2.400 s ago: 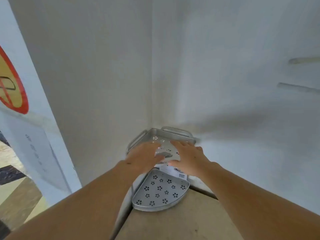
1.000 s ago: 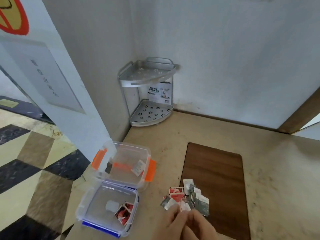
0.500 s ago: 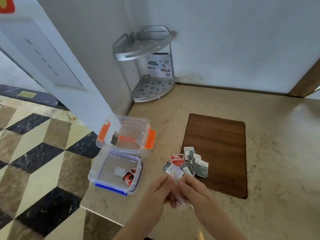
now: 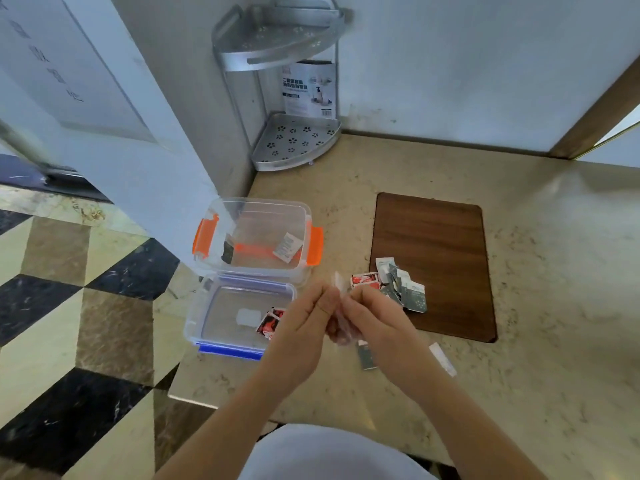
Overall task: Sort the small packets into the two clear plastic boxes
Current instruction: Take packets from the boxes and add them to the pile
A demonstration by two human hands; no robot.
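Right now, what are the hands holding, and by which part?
Both the left hand and right hand pinch a thin clear plastic wrapper between them, fingertips on its opposite upper edges. Whether anything is inside cannot be told.

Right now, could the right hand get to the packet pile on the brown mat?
Probably yes. The right hand lies just short of the packet pile, nothing between, though both it and the left hand hold a clear wrapper.

The place looks like a tiled lobby or public indoor space: a beige stone counter (image 4: 450, 168) meets white walls, a checkered marble floor (image 4: 69, 306) lies below, and a posted notice (image 4: 52, 64) hangs nearby.
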